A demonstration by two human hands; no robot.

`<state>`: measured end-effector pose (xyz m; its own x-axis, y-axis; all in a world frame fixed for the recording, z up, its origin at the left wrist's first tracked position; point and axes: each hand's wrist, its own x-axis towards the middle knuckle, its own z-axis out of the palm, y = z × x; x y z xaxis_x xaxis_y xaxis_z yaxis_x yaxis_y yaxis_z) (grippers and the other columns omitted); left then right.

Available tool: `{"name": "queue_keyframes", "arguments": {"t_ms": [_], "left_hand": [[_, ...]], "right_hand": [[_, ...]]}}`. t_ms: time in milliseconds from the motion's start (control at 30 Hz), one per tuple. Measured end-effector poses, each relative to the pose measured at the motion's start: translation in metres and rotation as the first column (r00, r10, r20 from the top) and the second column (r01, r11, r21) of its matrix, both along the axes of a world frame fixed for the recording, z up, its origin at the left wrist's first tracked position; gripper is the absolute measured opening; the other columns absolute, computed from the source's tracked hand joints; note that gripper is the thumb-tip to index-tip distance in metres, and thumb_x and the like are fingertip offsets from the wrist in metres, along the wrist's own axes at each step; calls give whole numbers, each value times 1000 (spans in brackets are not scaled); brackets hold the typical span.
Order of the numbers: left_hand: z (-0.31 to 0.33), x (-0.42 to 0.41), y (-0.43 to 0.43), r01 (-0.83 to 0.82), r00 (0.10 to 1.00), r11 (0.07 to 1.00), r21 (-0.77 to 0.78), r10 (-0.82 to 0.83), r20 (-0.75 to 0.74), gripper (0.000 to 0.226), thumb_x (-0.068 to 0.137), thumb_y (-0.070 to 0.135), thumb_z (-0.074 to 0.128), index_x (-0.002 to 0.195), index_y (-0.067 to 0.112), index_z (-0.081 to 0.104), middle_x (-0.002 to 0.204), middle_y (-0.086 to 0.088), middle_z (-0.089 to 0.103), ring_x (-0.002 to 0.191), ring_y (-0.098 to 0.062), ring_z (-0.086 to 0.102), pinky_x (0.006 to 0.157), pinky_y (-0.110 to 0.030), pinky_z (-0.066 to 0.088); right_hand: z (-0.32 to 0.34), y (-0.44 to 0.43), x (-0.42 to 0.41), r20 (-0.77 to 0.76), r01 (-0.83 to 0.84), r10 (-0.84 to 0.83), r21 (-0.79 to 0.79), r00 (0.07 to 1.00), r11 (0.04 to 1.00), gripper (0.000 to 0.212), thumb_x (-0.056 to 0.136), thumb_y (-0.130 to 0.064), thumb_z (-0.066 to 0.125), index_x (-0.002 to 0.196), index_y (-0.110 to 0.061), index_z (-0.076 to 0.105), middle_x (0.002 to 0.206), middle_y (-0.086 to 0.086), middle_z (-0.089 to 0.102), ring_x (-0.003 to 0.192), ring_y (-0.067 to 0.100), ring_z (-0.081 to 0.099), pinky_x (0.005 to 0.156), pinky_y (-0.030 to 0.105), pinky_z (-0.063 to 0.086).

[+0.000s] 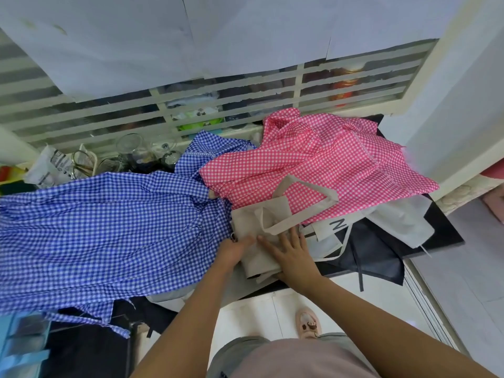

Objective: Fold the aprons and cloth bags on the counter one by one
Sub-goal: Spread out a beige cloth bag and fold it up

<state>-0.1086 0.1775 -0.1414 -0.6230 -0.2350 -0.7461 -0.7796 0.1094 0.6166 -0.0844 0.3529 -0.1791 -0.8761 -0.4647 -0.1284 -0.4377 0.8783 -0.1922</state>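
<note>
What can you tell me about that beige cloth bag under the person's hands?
The beige canvas tote bag looks like plain unprinted cotton, with long strap handles of the same cloth. It lies partly folded near the front edge of the black counter, between the blue checked apron and the pink checked apron, one handle lying on the pink one. The right hand presses flat on it; the left hand touches its left edge.

The dark table (450,233) carries a blue apron (95,227) spread over its left side and hanging off the front edge. A pink apron (313,165) lies rumpled at the back right. A beige bag (259,233) sits between them at the front, with a white bag (335,227) and a dark cloth (376,257) to its right. Glasses (131,154) stand at the back left.
</note>
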Motion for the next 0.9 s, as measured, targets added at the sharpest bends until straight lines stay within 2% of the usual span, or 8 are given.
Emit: {"name": "queue_keyframes", "arguments": {"t_ms": [100, 200, 333, 500, 600, 667, 767, 900], "left_hand": [[10, 3, 9, -3, 999, 1000, 17, 4, -37, 61, 74, 31, 79, 121, -1, 57, 113, -12, 65, 98, -26, 64, 84, -39, 56], [16, 8, 23, -74, 991, 995, 73, 82, -110, 35, 85, 19, 70, 114, 4, 56, 94, -3, 63, 79, -16, 61, 56, -21, 49], [27, 12, 42, -153, 977, 977, 146, 172, -130, 34, 89, 29, 66, 110, 6, 55, 92, -5, 62, 81, -18, 60, 63, -26, 48], [50, -1, 33, 4, 952, 999, -40, -16, -307, 33, 92, 13, 60, 122, -1, 55, 108, -6, 63, 92, -21, 60, 67, -22, 45], [86, -17, 15, 376, 877, 927, -18, -362, -316, 29, 85, 12, 67, 113, 7, 61, 93, -1, 67, 77, -13, 63, 65, -18, 54], [110, -25, 5, 601, 768, 799, -3, -578, -274, 27, 83, 12, 69, 109, 14, 62, 94, 3, 69, 79, -10, 66, 70, -21, 55], [136, -35, -3, 767, 609, 638, -63, -755, -243, 28, 86, 12, 67, 114, 15, 63, 104, 3, 69, 92, -14, 67, 78, -22, 54], [161, -44, 4, 852, 459, 493, -176, -865, -201, 25, 86, 11, 67, 109, 19, 63, 94, 9, 67, 80, -5, 64, 66, -12, 50]], "right_hand": [[-2, -1, -5, 32, 8, -7, -27, 999, 1000, 116, 60, -60, 76, 148, -41, 3, 157, 19, 12, 141, 51, 4, 111, 62, 5], [3, 0, -7, 97, 7, 2, -85, 995, 996, 118, 65, -66, 68, 141, -49, -20, 158, 16, -6, 141, 47, -16, 113, 61, -6], [19, 6, -15, 206, -60, 70, -56, 976, 997, 121, 63, -75, 62, 147, -38, -17, 157, 12, -16, 139, 41, -26, 114, 59, -10], [78, 21, -41, 402, 54, 102, -360, 910, 932, 96, 65, -76, 57, 146, -30, 33, 156, 0, 24, 144, 20, 19, 119, 40, 16], [107, 43, -72, 219, 259, -165, -534, 962, 805, 58, 73, -47, 75, 121, -20, 58, 129, 0, 48, 114, 14, 48, 101, 41, 42], [123, 58, -89, 110, 311, -302, -550, 947, 775, 66, 69, -39, 81, 125, -16, 53, 129, 5, 45, 112, 17, 46, 101, 41, 42], [154, 69, -100, 213, 210, -117, -495, 970, 843, 97, 61, -49, 82, 143, -26, 35, 150, 1, 31, 134, 16, 31, 114, 41, 28], [185, 60, -94, 487, 133, 220, -590, 845, 797, 86, 63, -48, 82, 138, -42, 40, 134, -17, 51, 120, 1, 50, 102, 31, 45]]}}
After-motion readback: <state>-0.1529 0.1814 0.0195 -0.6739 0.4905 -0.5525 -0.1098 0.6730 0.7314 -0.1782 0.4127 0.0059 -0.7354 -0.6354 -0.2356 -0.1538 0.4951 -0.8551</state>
